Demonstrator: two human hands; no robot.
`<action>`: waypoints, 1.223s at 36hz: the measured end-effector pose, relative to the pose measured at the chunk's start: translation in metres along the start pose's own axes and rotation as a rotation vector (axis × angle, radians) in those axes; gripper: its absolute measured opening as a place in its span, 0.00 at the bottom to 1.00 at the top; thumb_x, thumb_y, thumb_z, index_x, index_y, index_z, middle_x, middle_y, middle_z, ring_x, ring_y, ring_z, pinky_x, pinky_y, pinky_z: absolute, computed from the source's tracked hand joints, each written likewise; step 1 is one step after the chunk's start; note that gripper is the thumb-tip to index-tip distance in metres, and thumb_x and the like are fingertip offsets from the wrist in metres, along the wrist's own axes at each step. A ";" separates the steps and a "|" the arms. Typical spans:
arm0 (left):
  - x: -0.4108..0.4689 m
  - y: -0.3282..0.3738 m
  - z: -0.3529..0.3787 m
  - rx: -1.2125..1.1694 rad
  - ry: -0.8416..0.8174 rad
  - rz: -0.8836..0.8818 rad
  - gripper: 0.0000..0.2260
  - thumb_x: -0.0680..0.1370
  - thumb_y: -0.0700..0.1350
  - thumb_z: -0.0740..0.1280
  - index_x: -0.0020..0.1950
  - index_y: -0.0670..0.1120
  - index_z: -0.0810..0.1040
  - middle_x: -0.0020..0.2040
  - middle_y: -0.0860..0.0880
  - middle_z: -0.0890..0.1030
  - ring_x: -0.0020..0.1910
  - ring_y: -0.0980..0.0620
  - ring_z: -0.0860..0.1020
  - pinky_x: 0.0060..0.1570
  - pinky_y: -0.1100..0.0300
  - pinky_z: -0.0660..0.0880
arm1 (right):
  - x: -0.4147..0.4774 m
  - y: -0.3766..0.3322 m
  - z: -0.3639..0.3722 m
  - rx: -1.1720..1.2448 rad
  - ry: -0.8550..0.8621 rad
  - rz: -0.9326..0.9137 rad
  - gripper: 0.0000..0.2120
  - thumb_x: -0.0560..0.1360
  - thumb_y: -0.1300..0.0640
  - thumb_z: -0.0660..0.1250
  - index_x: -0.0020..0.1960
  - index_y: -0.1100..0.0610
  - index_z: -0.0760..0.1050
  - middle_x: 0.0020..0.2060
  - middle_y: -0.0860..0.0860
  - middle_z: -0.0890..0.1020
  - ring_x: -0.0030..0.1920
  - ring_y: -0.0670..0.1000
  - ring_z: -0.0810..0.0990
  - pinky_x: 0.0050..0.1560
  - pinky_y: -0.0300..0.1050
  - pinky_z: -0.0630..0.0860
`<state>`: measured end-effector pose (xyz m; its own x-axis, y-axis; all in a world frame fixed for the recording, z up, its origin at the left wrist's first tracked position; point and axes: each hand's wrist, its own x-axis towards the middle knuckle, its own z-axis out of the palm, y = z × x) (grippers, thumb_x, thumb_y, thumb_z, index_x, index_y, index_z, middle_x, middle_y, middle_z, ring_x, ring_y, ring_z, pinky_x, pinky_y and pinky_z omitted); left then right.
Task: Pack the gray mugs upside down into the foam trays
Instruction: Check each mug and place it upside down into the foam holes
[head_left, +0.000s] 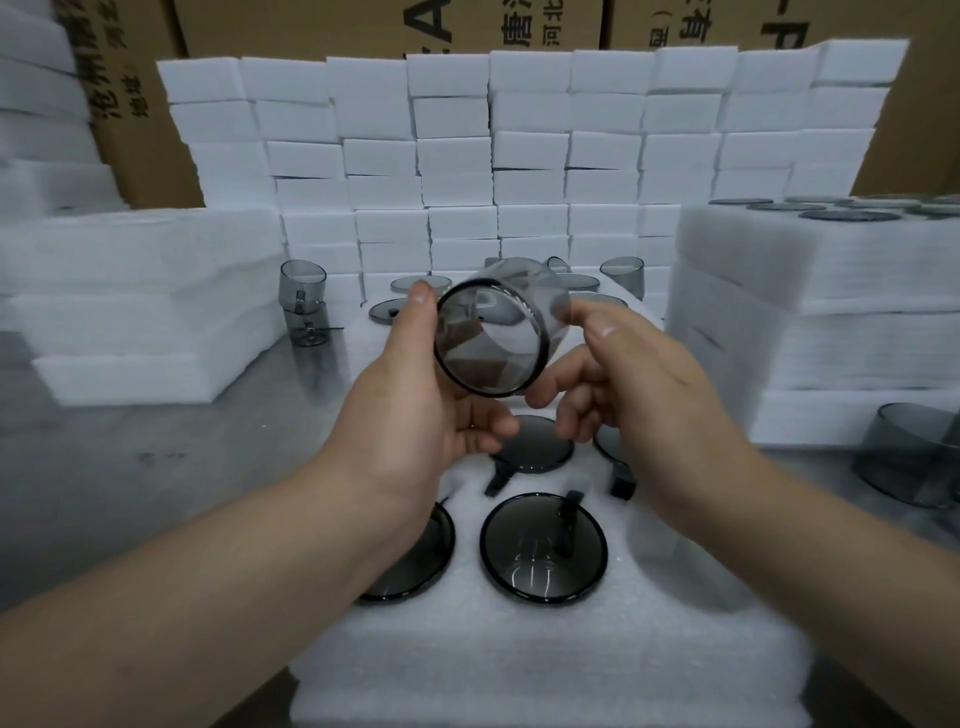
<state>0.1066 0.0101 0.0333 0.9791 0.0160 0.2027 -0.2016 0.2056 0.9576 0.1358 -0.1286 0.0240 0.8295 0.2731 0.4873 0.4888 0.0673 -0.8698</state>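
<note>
Head view: left hand (426, 400) gripping mug (493, 332) above tray (467, 649); right hand (644, 384) at 3 o'clock, loosely curled, grip unclear

- Left forearm (311, 545) is covering most of the near-left mug (426, 564).
- Right hand (639, 384) is hiding much of the middle-right mug (607, 448).
- Frame edge is cutting off the far-right mug (909, 457).
- Held mug (493, 338) is blurring at its far end; handle indistinct.

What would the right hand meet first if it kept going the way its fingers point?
The gray mug held by the left hand: the right hand points its fingers left at the mug's side wall, right up against it. Motion blur hides whether they touch.
</note>
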 end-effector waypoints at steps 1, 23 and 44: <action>0.000 0.000 -0.001 0.005 -0.001 -0.001 0.28 0.79 0.62 0.46 0.52 0.46 0.80 0.36 0.44 0.81 0.23 0.52 0.72 0.24 0.63 0.71 | 0.000 0.000 0.000 0.000 0.000 0.002 0.11 0.70 0.45 0.56 0.47 0.45 0.74 0.30 0.50 0.81 0.26 0.47 0.74 0.28 0.35 0.69; -0.001 -0.003 -0.003 0.022 0.084 0.081 0.19 0.80 0.56 0.53 0.55 0.46 0.76 0.40 0.49 0.82 0.27 0.55 0.76 0.26 0.64 0.71 | -0.002 -0.002 0.001 -0.041 -0.008 0.003 0.13 0.68 0.45 0.59 0.52 0.44 0.70 0.31 0.47 0.81 0.28 0.46 0.75 0.29 0.35 0.70; -0.006 -0.003 0.002 0.311 0.211 0.324 0.29 0.64 0.58 0.67 0.64 0.52 0.70 0.54 0.56 0.81 0.52 0.54 0.80 0.57 0.49 0.74 | -0.005 -0.004 0.002 -0.142 0.028 -0.179 0.18 0.63 0.44 0.67 0.52 0.34 0.71 0.52 0.42 0.77 0.39 0.47 0.78 0.38 0.38 0.73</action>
<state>0.1011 0.0075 0.0298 0.8421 0.2350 0.4855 -0.4637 -0.1441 0.8742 0.1290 -0.1288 0.0252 0.7323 0.2419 0.6366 0.6604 -0.0240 -0.7505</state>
